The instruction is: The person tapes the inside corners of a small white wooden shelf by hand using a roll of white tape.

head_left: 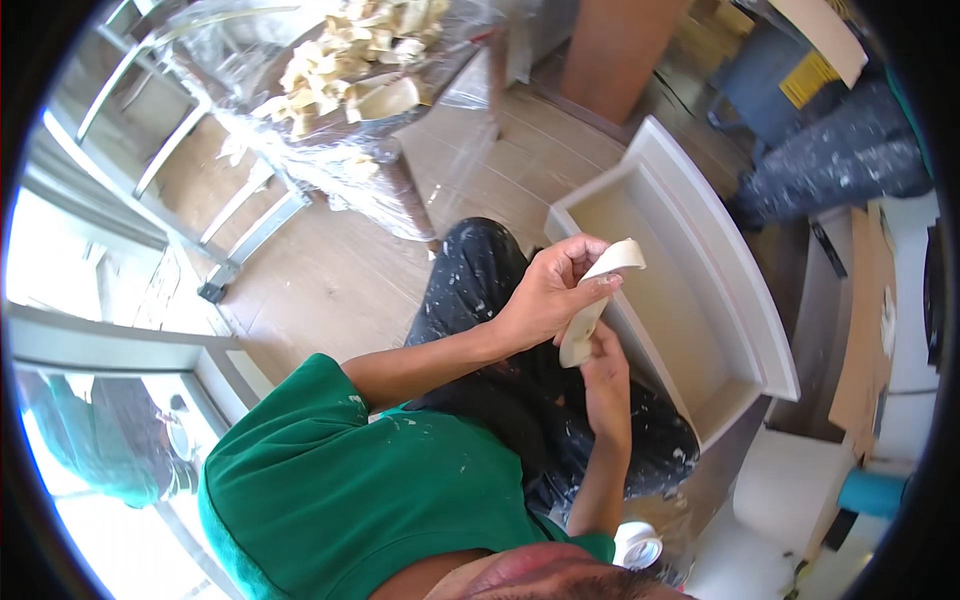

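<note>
My left hand [553, 292] pinches the upper part of a curled cream strip [598, 283], which looks like wide masking tape. Its top end bends over beyond my thumb. Just below, my right hand [606, 372] has its fingers closed on the strip's lower end. Both hands are above my paint-spattered dark trousers, close to the near side of a white drawer [668, 262]. The drawer lies to the right, its inside facing up, and its long front panel [718, 245] is on the far side.
A plastic-wrapped table or chair [385, 190] at the back left bears a heap of crumpled cream strips [350, 55]. A metal ladder [165, 190] stands at left. Another person's paint-spotted trouser leg [840, 150] shows at upper right. A white roll [637, 546] lies below, near cardboard [860, 345].
</note>
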`<state>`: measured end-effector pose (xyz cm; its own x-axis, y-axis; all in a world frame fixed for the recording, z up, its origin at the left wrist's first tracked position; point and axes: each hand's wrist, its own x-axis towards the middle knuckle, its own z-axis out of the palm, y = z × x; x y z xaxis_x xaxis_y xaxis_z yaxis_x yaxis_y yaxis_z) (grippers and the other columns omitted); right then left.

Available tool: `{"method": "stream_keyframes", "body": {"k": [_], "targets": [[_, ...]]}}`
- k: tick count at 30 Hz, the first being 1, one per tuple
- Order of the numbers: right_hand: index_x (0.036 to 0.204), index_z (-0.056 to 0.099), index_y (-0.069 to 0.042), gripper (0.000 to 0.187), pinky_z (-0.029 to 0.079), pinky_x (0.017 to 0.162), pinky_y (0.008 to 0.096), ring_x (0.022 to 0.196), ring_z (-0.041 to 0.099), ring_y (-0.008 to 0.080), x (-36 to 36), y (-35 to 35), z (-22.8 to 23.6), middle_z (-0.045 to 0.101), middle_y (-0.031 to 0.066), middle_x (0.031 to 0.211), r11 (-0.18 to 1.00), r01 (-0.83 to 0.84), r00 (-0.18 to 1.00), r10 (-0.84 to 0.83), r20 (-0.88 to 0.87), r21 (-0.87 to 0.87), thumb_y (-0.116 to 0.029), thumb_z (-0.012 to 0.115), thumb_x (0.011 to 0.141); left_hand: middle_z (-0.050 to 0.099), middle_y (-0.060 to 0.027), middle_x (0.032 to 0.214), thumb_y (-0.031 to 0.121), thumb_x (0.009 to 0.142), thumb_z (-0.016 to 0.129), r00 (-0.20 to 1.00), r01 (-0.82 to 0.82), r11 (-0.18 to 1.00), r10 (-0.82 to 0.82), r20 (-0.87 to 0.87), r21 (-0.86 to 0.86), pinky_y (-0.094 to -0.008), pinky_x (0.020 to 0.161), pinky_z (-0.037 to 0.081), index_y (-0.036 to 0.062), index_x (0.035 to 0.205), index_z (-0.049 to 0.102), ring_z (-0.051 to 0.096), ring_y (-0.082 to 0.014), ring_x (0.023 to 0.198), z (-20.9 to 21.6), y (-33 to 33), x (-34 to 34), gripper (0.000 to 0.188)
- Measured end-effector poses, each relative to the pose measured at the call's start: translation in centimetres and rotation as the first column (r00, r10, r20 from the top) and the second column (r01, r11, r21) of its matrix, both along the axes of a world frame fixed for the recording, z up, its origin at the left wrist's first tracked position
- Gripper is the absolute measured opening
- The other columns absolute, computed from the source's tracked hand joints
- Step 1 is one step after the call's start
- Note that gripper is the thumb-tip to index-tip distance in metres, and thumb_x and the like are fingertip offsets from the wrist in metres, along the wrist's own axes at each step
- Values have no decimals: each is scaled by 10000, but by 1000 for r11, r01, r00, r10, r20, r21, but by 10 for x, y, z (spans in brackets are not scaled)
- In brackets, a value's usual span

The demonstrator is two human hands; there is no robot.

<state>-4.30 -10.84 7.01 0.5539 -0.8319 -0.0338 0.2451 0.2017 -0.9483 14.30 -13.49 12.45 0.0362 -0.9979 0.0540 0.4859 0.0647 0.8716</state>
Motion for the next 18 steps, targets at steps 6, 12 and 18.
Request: {"method": "stream_keyframes", "body": {"k": [6, 12, 18], "targets": [[1349, 538, 40, 462, 473, 920, 268, 1049, 621, 133, 8, -8, 9, 678, 98, 1140, 973, 223, 973, -219, -71, 56, -184, 686, 972, 596, -118, 1254, 87, 901, 740, 691, -118, 962, 257, 676, -245, -341, 952, 509, 31, 1348, 563, 590, -222, 1129, 0, 8, 33, 484], [1378, 543, 76, 413, 401, 1088, 361, 1265, 539, 237, 24, -25, 22, 563, 144, 1365, 918, 275, 930, -329, -164, -285, -123, 588, 1019, 556, -200, 1288, 270, 862, 789, 530, 151, 927, 217, 820, -342, -434, 1071, 434, -43, 1302, 556, 523, -374, 1257, -12, 28, 21, 588], [1421, 515, 67, 472, 407, 1074, 362, 1312, 491, 252, 29, -23, 37, 513, 157, 1425, 926, 59, 982, -122, -147, -374, -221, 539, 1046, 608, -182, 1050, 86, 828, 764, 575, -9, 952, 255, 778, -305, -395, 869, 505, -26, 1103, 640, 616, -355, 987, -5, 24, 48, 321]]}}
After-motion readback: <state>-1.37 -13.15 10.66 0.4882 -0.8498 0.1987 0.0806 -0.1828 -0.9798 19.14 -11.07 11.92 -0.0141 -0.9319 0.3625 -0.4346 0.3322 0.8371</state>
